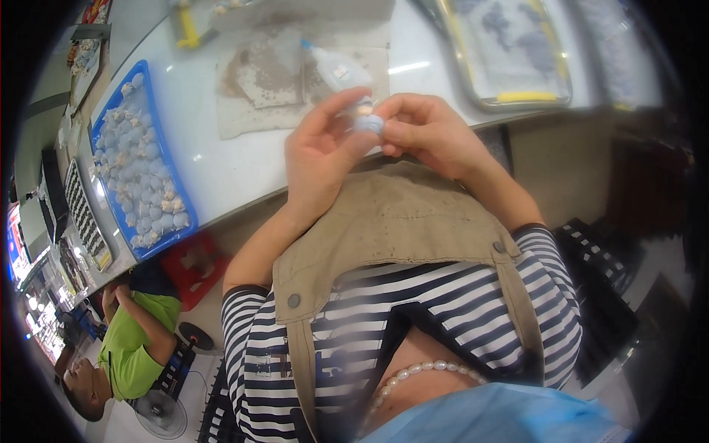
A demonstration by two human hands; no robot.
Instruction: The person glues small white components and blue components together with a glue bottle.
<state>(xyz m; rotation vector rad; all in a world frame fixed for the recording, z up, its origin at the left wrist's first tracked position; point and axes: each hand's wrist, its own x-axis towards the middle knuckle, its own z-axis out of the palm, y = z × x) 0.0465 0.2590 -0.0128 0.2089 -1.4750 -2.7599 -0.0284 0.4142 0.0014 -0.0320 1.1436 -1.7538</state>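
Note:
In front of my chest, just over the near edge of the white table, both hands meet on a small pale-blue piece (369, 124) with a peach-coloured bit at its upper end. My left hand (321, 144) pinches it between thumb and fingers. From the other side, the fingertips of my right hand (428, 129) close on it. Blur and fingers hide its exact kind. Just beyond my hands lies a white squeeze bottle (343, 71) with a blue tip, resting on a stained cardboard sheet (230, 122).
A blue tray (193, 209) of small blue-grey pieces with peach parts lies left. At the far right is a clear tray (517, 97) with yellow ends and grey pieces. A red stool (193, 269) and a seated person in a green shirt (140, 336) are at lower left.

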